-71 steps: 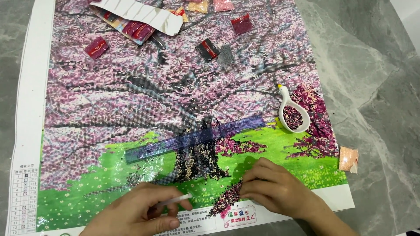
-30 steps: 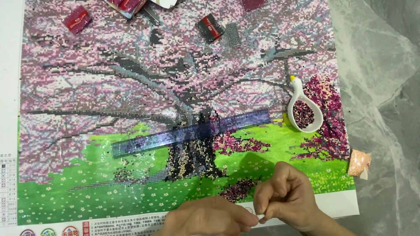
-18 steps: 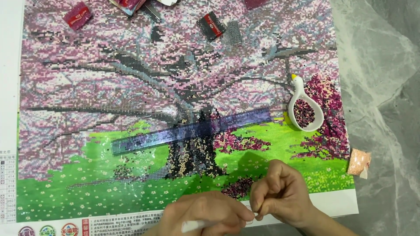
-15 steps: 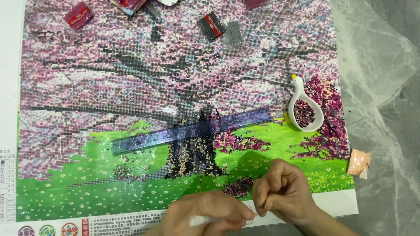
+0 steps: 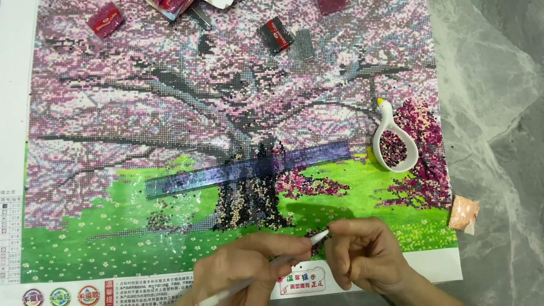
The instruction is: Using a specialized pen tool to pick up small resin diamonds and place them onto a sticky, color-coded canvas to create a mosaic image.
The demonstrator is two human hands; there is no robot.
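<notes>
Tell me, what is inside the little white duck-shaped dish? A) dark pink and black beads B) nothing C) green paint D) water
A: the white duck-shaped dish, resting on the bead picture near its right side, holds a heap of small dark pink and black beads in its bowl.

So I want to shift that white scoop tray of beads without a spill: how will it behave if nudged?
The white scoop tray looks light and smooth, so it would probably slide easily on the canvas. It is shallow, so the loose dark beads could likely bounce out if it is jerked or tipped.
</notes>
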